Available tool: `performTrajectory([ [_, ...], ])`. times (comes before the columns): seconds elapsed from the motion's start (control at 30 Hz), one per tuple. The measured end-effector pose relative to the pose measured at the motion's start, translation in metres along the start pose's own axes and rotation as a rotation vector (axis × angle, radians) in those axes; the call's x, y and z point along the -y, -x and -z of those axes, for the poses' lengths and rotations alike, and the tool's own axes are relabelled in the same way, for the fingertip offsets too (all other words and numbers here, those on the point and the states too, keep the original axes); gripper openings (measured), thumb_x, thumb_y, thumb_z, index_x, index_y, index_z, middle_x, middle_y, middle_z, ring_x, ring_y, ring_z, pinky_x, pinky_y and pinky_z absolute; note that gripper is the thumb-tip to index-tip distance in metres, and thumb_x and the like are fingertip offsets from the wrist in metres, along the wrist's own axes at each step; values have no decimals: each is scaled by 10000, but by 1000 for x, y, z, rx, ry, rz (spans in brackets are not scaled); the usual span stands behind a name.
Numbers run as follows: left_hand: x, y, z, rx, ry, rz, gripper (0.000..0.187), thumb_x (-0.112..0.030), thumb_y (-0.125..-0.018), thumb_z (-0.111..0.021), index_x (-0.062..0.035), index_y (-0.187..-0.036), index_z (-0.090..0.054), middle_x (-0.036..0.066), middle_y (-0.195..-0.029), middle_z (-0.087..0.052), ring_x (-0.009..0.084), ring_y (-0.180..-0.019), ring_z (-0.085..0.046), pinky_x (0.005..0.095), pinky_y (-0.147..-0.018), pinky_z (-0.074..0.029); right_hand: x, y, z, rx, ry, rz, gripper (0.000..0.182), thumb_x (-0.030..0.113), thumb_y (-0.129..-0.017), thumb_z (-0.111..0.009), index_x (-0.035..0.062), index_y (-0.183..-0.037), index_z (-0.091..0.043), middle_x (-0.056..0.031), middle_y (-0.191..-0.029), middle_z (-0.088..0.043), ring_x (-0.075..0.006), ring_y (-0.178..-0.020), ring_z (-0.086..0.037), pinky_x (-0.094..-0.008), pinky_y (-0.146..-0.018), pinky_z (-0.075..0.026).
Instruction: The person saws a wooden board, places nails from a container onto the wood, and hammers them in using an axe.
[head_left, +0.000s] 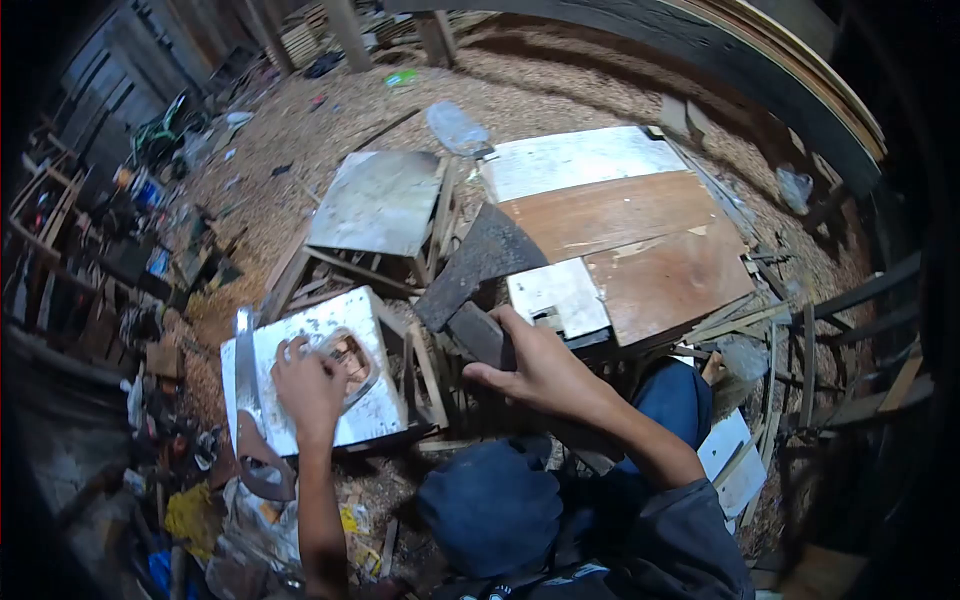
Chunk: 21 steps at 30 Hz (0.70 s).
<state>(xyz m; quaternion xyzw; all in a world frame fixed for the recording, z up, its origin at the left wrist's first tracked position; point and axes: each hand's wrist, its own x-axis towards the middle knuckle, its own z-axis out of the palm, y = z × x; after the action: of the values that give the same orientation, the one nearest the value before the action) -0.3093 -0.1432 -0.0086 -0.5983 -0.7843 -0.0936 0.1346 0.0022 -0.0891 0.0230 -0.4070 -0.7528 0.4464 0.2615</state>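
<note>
My right hand [555, 365] holds an axe [490, 250] by the dark part just below its head. The broad, rusty blade points up and away from me. At my left, a white-topped wooden stool [290, 320] carries a shallow clear container [352, 365] with small copper-coloured pieces, perhaps nails. Over that container's left edge is my left hand [308, 385], its fingers curled together; whatever they pinch is too small to make out. A handsaw [262, 465] lies along the stool's left side, its handle towards me.
A second stool [375, 200] with a worn top stands ahead. To its right is a low table of brown and white boards [660, 280]. A plastic bag [457, 128] lies on the shavings-covered floor [560, 95]. Scrap wood and clutter line both sides.
</note>
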Motion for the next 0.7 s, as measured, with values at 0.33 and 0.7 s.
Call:
performTrajectory([
  [0.33,-102,-21,63,88,846,-46,102,-33,-884,-640,15,-965,-602,61,-814,-637,127,-768,-593,286,-725,-473,-5,44,56,-84,-58,-174,568,301,-890,-707,-79,-1209,-429,-366,-940,-619,-487,-891,-632,-483,-777,-505],
  [0.7,-234,-37,46,377,1238,-270,171,-97,-878,-695,5,-1013,-720,62,-892,-731,103,-805,-641,270,-754,-498,-41,114,133,-578,60,-239,558,293,-856,-752,-30,-1223,-483,-277,-998,-652,-412,-944,-672,-439,-784,-528],
])
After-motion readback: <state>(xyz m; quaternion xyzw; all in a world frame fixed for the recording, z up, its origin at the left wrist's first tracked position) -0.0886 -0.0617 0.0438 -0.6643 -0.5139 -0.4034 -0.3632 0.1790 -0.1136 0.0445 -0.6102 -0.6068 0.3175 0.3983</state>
